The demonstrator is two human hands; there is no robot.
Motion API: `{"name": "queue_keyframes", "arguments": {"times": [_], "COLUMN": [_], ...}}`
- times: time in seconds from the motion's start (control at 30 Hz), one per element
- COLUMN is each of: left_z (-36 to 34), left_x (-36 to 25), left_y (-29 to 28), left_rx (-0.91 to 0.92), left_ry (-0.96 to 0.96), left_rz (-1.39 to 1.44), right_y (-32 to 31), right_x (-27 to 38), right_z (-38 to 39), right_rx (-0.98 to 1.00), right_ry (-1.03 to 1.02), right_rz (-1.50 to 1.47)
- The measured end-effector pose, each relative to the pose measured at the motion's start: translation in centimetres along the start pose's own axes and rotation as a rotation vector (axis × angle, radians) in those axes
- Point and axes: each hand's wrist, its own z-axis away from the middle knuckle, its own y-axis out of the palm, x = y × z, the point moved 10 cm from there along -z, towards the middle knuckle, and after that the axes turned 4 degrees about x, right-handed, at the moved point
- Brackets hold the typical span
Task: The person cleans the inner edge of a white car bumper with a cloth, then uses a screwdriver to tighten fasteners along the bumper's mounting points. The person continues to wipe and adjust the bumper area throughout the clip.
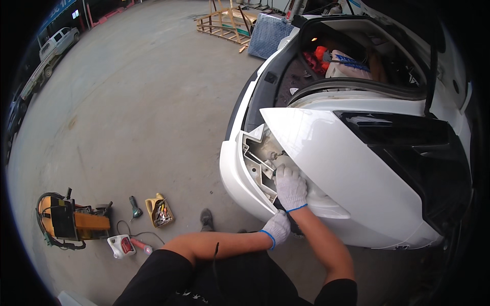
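Observation:
Both my hands wear pale knit gloves with blue cuffs at the rear corner of a white car. My left hand (277, 227) is closed on the end of the white bumper (232, 173), beside the wheel opening. My right hand (291, 188) reaches into the open lamp recess (265, 148) between bumper and white body panel (326, 153). Its fingers are curled around a dark-handled tool, apparently a screwdriver (261, 162), whose thin metal shaft points left along the white bracket. The tool's handle is mostly hidden by the glove.
The boot opening (367, 84) holds red and white items. On the floor at left are an orange machine (92, 222), a cordless power tool (135, 208), a cut-open jug of tools (162, 211) and a white jug (121, 246). Farther off are a bubble-wrapped panel (270, 35) and wooden frame (222, 28).

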Motion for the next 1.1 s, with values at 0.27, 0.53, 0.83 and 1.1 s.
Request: {"name": "queue_keyframes", "arguments": {"times": [0.27,0.53,0.83,1.1], "left_z": [0.4,0.5,0.4,0.7], "left_x": [0.6,0.8,0.6,0.9], "left_y": [-1.3,-1.9,-1.6,-1.9], "left_rx": [0.047,0.026,0.014,0.018], "left_ry": [-0.012,-0.012,-0.008,-0.009], "left_rz": [-0.003,-0.032,-0.047,-0.048], "right_y": [0.1,0.3,-1.6,-2.9], "right_x": [-0.7,-0.8,-1.0,-0.5], "right_z": [-1.5,-2.9,-3.1,-3.6], "right_rx": [-0.012,0.341,0.216,0.261], "right_ry": [-0.030,0.049,0.086,0.084], "right_rz": [-0.058,-0.308,-0.373,-0.441]}}
